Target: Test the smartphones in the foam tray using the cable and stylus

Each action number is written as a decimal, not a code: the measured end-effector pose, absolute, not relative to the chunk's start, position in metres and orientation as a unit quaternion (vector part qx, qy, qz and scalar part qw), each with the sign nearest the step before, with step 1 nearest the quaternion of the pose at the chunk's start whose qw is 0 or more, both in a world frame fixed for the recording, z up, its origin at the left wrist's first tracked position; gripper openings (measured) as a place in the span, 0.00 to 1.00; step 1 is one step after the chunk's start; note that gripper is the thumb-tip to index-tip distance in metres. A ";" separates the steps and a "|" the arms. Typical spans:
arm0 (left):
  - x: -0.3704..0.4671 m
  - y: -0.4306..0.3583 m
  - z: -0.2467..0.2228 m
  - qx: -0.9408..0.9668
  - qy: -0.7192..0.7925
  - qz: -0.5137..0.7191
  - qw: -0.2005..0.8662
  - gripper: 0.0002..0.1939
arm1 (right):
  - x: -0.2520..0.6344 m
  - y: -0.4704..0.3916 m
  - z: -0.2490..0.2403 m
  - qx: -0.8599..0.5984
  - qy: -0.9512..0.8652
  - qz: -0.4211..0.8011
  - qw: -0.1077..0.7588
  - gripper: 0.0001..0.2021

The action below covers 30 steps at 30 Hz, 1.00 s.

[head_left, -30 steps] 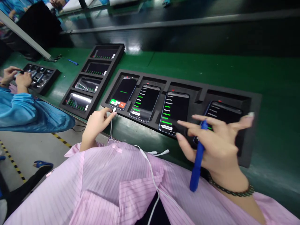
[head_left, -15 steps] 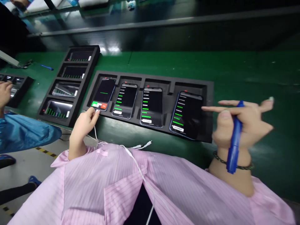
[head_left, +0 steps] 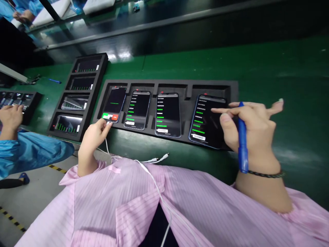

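A black foam tray [head_left: 151, 133] holds several smartphones in a row. At its left end, my left hand [head_left: 94, 137] is closed at the lower edge of a phone [head_left: 117, 103], pinching the end of a white cable [head_left: 107, 145]. That phone shows green and red buttons. My right hand [head_left: 254, 132] has a blue marker pen [head_left: 242, 144] tucked in its grip, with the index finger stretched over the rightmost phone [head_left: 205, 120]. Whether the fingertip touches the glass I cannot tell. Two middle phones, left [head_left: 138, 109] and right [head_left: 168, 115], show lists with green lines.
Left of the row stands a second black tray [head_left: 86, 118] with several phones. A blue pen [head_left: 55, 81] lies beyond it. Loose white cable plugs [head_left: 161, 157] lie by the table's near edge. A co-worker's hand [head_left: 11, 118] in a blue sleeve rests over another tray at far left.
My right hand has moved left, bringing its index finger from the right edge of the rightmost phone to over its screen. My left hand stays at the leftmost phone. The view has shifted slightly.
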<state>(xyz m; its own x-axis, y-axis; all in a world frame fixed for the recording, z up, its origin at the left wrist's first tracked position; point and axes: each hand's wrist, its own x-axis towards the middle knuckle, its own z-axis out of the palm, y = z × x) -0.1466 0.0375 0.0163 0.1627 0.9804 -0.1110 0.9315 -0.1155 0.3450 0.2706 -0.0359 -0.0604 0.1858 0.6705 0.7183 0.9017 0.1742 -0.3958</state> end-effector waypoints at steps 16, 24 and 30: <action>-0.149 0.036 -0.003 0.746 0.628 0.174 0.139 0.17 | 0.267 -0.057 -0.053 -0.506 -0.734 -0.143 0.429 0.14; -0.135 0.004 0.010 0.806 0.536 0.168 0.188 0.19 | 0.276 -0.047 -0.054 -0.570 -0.697 -0.144 0.409 0.19; -0.102 -0.009 0.001 0.892 0.384 0.111 0.211 0.19 | 0.280 -0.044 -0.066 -0.639 -0.661 -0.124 0.373 0.27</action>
